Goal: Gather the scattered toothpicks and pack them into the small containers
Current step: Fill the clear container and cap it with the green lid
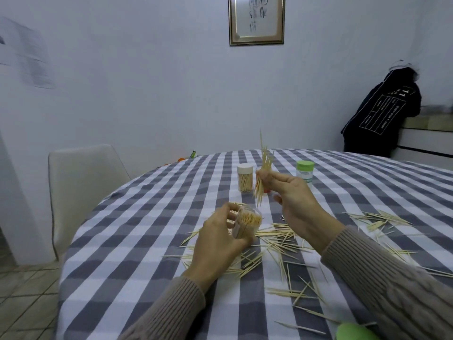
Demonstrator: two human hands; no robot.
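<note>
Left hand [218, 241]: wrapped round open jar [246, 223], tilted, nearly full | Right hand [294, 200]: pinching toothpick bundle [263, 173] upright above tabletop [147, 241] | Loose toothpicks [282, 241]: scattered beneath and right of both hands | White-capped jar [245, 177]: standing behind

Dim, cool bluish indoor light, soft shadows, no glare. Wide-angle bends edges; wall smear [27, 55] top left looks motion-blurred.

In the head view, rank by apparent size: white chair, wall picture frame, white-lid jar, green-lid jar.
1. White chair
2. Wall picture frame, cut off at the top
3. White-lid jar and green-lid jar: too alike to rank; a hand partly hides the green one.
</note>
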